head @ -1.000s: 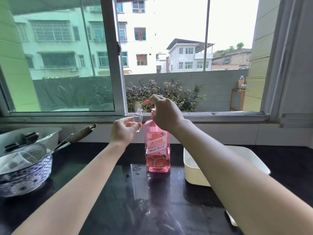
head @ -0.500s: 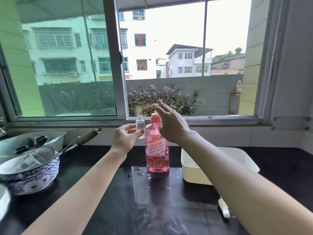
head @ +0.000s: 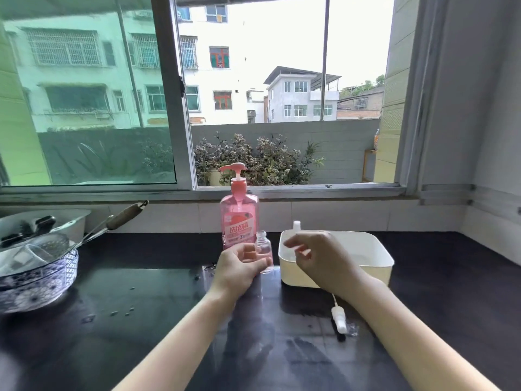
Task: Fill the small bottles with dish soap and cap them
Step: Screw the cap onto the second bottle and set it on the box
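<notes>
A pink pump bottle of dish soap (head: pixel 239 213) stands on the black counter by the window sill. Just in front of it, my left hand (head: pixel 239 270) holds a small clear uncapped bottle (head: pixel 264 251) upright, low over the counter. My right hand (head: pixel 318 258) hovers over the near left corner of a cream tub (head: pixel 377 261), fingers loosely apart and empty. A white spray cap with its dip tube (head: pixel 338 317) lies on the counter under my right forearm. The white top of another small bottle (head: pixel 296 225) sticks up at the tub's far left corner.
At the left stands a blue-patterned bowl (head: pixel 36 280) holding a strainer, with a wooden-handled utensil (head: pixel 124 214) pointing up toward the sill. A grey tray (head: pixel 70 221) with utensils sits behind it. Small drops dot the counter (head: pixel 124 313).
My right hand left the pump head and dropped to the tub. My left hand lowered the small bottle from the nozzle to just above the counter.
</notes>
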### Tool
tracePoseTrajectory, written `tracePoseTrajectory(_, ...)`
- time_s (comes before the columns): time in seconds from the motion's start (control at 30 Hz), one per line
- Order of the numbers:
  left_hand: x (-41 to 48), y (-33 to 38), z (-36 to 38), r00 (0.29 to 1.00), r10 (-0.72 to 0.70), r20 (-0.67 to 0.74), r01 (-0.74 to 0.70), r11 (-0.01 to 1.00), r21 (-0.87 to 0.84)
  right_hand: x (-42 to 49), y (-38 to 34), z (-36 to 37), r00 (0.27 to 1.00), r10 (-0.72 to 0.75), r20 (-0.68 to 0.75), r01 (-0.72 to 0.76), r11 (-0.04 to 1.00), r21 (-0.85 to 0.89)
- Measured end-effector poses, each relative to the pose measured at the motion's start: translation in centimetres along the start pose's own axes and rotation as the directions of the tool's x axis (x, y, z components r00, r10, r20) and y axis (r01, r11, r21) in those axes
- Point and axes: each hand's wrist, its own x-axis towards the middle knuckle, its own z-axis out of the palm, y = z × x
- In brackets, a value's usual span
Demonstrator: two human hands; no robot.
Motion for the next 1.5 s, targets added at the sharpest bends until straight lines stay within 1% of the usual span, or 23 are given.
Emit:
tracePoseTrajectory(0.1,-1.2,-0.6,2.1,0.997,-0.023,0.072,0.023,1.0,-0.002,-1.7,1.0,-0.7,0.992,0.043,0.118,-0.037,0.998,-0.055)
tracePoseTrajectory(0.2,-2.0,-1.2,3.7,0.992,-0.031,0.124,0.03,1.0,0.006,-3.1,1.7,-1.2,0.959,0.121,0.255,-0.087,0.986,-0.14)
tracePoseTrajectory(0.27,-2.5,-1.7,4.4,0.989,-0.027,0.143,0.018,0.998,0.062,-3.8,1.7,-1.7,0.935,0.148,0.323,-0.09,0.978,-0.187)
tracePoseTrajectory(0.37,-3.1,-2.6,4.8,0.985,-0.006,0.171,-0.019,0.989,0.147,-4.3,2.0,-2.4,0.904,0.209,0.372,-0.122,0.962,-0.244)
tracePoseTrajectory(0.43,-3.4,-2.9,4.9,0.98,0.011,0.197,-0.047,0.983,0.179,-4.4,2.1,-2.7,0.86,0.259,0.44,-0.124,0.942,-0.313)
tracePoseTrajectory(0.53,-3.8,-3.3,5.0,0.969,0.038,0.245,-0.089,0.976,0.197,-4.8,2.3,-2.4,0.774,0.301,0.557,-0.118,0.933,-0.34)
tracePoseTrajectory(0.6,-3.8,-3.5,5.0,0.963,0.05,0.263,-0.108,0.971,0.211,-4.8,2.3,-2.1,0.748,0.315,0.584,-0.126,0.932,-0.341)
tracePoseTrajectory(0.7,-3.7,-3.8,4.9,0.963,0.062,0.263,-0.136,0.953,0.271,-4.6,2.4,-1.8,0.756,0.304,0.58,-0.123,0.936,-0.33)
tracePoseTrajectory(0.77,-3.8,-3.8,4.9,0.962,0.066,0.264,-0.141,0.95,0.277,-4.8,2.5,-1.6,0.769,0.274,0.578,-0.099,0.944,-0.316)
tracePoseTrajectory(0.8,-3.9,-3.8,4.9,0.961,0.068,0.267,-0.144,0.95,0.277,-4.9,2.6,-1.6,0.784,0.247,0.57,-0.08,0.95,-0.301)
tracePoseTrajectory(0.87,-4.0,-3.9,4.9,0.961,0.069,0.269,-0.145,0.951,0.274,-4.8,2.7,-1.8,0.841,0.167,0.515,-0.045,0.97,-0.241)
tracePoseTrajectory(0.93,-4.0,-3.9,4.9,0.961,0.066,0.268,-0.142,0.951,0.273,-4.5,2.7,-2.5,0.917,0.098,0.388,-0.055,0.991,-0.12)
tracePoseTrajectory(1.0,-4.1,-4.0,4.9,0.96,0.071,0.271,-0.148,0.951,0.273,-4.0,2.4,-3.4,0.975,0.07,0.21,-0.076,0.997,0.021)
tracePoseTrajectory(1.07,-4.1,-3.9,4.9,0.959,0.082,0.272,-0.159,0.949,0.271,-3.5,2.1,-4.2,0.996,0.086,0.009,-0.086,0.984,0.155)
tracePoseTrajectory(1.1,-4.1,-4.0,4.9,0.958,0.085,0.275,-0.163,0.949,0.271,-3.3,2.0,-4.4,0.991,0.111,-0.071,-0.092,0.968,0.232)
tracePoseTrajectory(1.13,-4.0,-3.9,5.0,0.956,0.087,0.28,-0.166,0.948,0.271,-3.2,1.9,-4.5,0.982,0.143,-0.122,-0.098,0.943,0.317)
tracePoseTrajectory(1.2,-4.0,-3.9,5.1,0.952,0.091,0.291,-0.172,0.949,0.265,-3.1,1.7,-4.3,0.971,0.191,-0.143,-0.102,0.876,0.471)
tracePoseTrajectory(1.23,-4.0,-3.9,5.1,0.951,0.094,0.294,-0.175,0.949,0.262,-3.1,1.6,-4.1,0.97,0.199,-0.139,-0.101,0.852,0.513)
tracePoseTrajectory(1.37,-4.0,-4.0,5.1,0.949,0.099,0.299,-0.181,0.949,0.259,-3.0,1.6,-3.4,0.972,0.194,-0.135,-0.082,0.812,0.579)
tracePoseTrajectory(1.5,-4.1,-3.8,5.2,0.946,0.099,0.308,-0.178,0.954,0.243,-3.0,1.7,-2.9,0.977,0.194,-0.094,-0.095,0.777,0.622)
